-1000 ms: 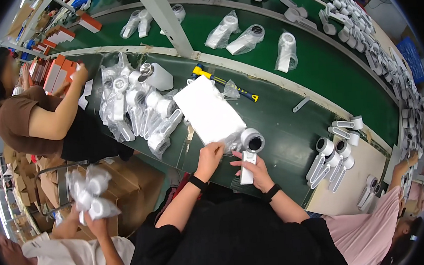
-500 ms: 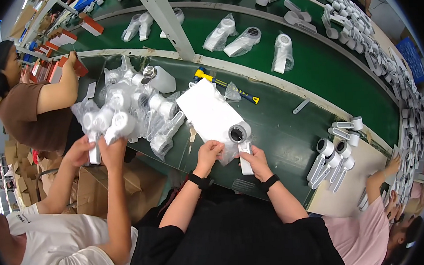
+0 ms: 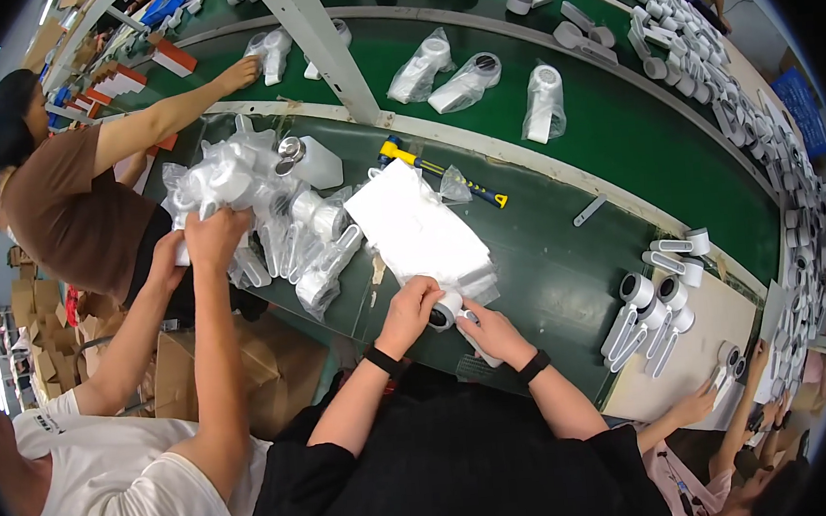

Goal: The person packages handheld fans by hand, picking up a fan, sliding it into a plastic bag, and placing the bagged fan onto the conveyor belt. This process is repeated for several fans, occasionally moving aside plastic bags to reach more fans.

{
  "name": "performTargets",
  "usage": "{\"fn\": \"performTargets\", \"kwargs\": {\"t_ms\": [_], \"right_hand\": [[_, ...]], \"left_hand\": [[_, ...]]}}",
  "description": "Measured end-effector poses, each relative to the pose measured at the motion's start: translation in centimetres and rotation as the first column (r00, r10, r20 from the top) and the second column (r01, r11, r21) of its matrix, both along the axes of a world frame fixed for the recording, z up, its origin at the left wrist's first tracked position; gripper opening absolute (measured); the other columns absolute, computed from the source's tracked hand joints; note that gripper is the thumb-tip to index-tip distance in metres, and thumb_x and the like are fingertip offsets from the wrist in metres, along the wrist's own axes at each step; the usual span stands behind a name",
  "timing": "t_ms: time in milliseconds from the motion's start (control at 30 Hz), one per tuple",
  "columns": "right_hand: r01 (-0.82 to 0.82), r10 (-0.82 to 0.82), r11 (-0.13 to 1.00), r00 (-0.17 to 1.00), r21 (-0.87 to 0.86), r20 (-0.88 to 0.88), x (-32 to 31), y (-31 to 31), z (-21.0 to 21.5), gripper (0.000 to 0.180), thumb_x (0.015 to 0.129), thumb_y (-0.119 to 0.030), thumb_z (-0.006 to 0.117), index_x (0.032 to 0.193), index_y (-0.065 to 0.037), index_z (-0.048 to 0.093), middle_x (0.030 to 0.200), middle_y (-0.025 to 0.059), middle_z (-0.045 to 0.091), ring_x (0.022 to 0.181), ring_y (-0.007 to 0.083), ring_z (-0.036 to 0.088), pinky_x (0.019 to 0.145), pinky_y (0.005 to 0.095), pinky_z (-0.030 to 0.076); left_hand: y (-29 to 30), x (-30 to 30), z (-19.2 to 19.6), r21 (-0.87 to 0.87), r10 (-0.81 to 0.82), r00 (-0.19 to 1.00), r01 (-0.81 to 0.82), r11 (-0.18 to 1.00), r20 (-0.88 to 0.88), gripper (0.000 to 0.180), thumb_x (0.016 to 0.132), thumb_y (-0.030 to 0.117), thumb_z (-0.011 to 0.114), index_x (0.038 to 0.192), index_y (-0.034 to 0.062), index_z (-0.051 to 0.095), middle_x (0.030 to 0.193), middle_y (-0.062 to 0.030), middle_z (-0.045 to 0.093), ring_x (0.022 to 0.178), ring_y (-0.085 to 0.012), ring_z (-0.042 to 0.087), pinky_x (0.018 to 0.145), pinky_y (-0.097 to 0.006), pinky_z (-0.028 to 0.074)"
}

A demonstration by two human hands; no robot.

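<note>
The white handheld device is between both hands at the near side of the green bench, beside the stack of white bags; its round head shows only in part, and the right hand, fingers closed on the handle, covers much of the rest. The left hand has its fingers curled at the head, but whether they pinch device or bag film cannot be determined. A white-shirted co-worker's hands partly obscure the wrapped devices.
</note>
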State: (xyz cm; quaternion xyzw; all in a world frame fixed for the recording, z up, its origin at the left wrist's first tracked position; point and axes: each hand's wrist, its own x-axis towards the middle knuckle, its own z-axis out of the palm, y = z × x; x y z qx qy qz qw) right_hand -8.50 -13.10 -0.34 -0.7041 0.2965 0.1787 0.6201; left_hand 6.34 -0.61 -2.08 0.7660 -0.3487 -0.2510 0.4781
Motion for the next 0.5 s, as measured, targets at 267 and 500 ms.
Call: {"fn": "performTargets", "kwargs": {"t_ms": [267,500], "right_hand": [[0.294,-0.318,0.658,0.943,0.693,-0.099,-0.3,-2.4,-1.2,0.037,0.097,-0.034,0.036,0.101,-0.003,0.056,0.075,0.0104,0.062,0.051,0.0204,0.059,0.045,0.0320,0.050],[-0.263,-0.646,-0.095,0.750,0.960,0.142,-4.3,-5.9,-7.1,0.055,0.094,-0.043,0.027,0.098,0.001,0.059,0.059,0.0100,0.053,0.038,0.0201,0.047,0.035,0.0288,0.039]], "left_hand": [[-2.0,-4.3,4.5,0.023,-0.320,0.877,0.334,0.942,0.358,0.011,0.082,0.011,0.064,0.087,0.0046,0.057,0.079,-0.0130,0.058,0.074,-0.0311,0.060,0.063,-0.038,0.049],[-7.6,-8.1,5.2,-0.168,-0.119,0.681,-0.006,0.986,-0.722,0.008,0.089,0.009,0.059,0.088,0.0016,0.056,0.077,-0.0073,0.059,0.066,-0.0161,0.056,0.061,-0.029,0.045]]}}
